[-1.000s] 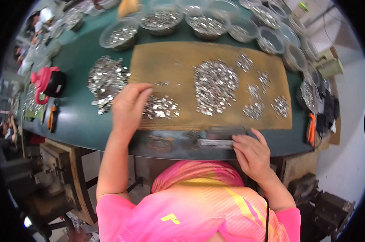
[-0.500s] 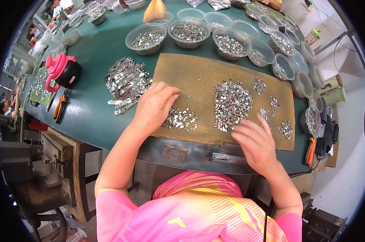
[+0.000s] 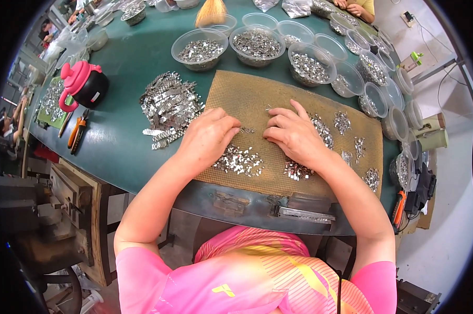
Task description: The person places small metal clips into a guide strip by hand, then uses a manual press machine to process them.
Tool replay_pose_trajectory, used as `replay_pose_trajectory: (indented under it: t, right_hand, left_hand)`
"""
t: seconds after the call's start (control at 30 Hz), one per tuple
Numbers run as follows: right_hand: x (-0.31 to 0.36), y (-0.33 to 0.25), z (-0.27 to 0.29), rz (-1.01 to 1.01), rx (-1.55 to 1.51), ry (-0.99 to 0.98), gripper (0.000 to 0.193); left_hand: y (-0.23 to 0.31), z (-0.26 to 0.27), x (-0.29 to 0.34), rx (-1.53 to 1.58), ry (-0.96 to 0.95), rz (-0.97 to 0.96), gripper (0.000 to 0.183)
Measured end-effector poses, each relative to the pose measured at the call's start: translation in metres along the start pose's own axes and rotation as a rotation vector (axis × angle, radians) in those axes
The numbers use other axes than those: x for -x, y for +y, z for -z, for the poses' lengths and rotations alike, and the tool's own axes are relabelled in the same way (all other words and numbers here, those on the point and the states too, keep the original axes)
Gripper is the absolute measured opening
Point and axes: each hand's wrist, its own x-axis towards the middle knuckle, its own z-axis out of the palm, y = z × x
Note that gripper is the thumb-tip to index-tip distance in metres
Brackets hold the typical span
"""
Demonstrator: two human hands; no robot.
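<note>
My left hand [image 3: 207, 137] rests at the left part of a tan ribbed mat [image 3: 241, 91], its thumb and fingers pinched beside a few thin metal pieces [image 3: 247, 130]. Anything between those fingertips is too small to make out. Opposite it, my right hand [image 3: 297, 137] hovers over the mat with thumb and forefinger drawn together and the outer fingers raised; what they hold is hidden. It partly covers a large pile of small silvery metal pieces [image 3: 323, 133]. Close below my left hand lies a looser scatter of bright pieces [image 3: 240, 161].
Silvery linked strips [image 3: 168, 107] are heaped left of the mat. Several clear bowls of metal pieces [image 3: 256, 44] line its far and right sides. A pink-lidded black pot [image 3: 87, 89] and orange-handled pliers [image 3: 77, 133] stand left. Another person's hands [image 3: 354, 8] are at the far right.
My right hand has moved left and away from me, from the large pile's near edge toward my left hand. The left hand stays pinched near the thin pieces.
</note>
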Motion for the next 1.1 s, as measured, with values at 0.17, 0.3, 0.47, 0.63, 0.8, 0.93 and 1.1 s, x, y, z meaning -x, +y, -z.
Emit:
replay_pose_trajectory:
  t: [0.17, 0.3, 0.47, 0.63, 0.8, 0.93, 1.1]
  right_hand:
    - [-0.003, -0.001, -0.005, 0.016, -0.045, 0.031, 0.011]
    - [0.002, -0.007, -0.006, -0.037, -0.086, 0.072, 0.013]
    - [0.031, -0.021, 0.008, -0.116, -0.095, 0.157, 0.009]
    - [0.085, -0.038, 0.035, -0.228, -0.135, 0.173, 0.009]
    - [0.136, -0.063, 0.063, -0.334, -0.207, 0.117, 0.012]
    - [0.162, -0.086, 0.065, -0.415, -0.268, 0.068, 0.012]
    - [0.178, -0.106, 0.055, -0.449, -0.206, 0.096, 0.011]
  left_hand:
    - [0.002, -0.014, -0.009, -0.082, -0.072, -0.049, 0.011]
    - [0.001, -0.027, -0.009, -0.160, -0.102, -0.053, 0.010]
    - [0.002, -0.023, -0.009, -0.161, -0.052, -0.014, 0.010]
    - [-0.001, -0.016, -0.007, -0.086, -0.044, 0.008, 0.008]
    - [0.021, -0.006, -0.001, 0.076, -0.116, 0.004, 0.010]
    - [0.019, -0.018, 0.002, -0.110, -0.156, -0.148, 0.008]
    - [0.025, -0.020, 0.003, -0.233, -0.133, -0.233, 0.008]
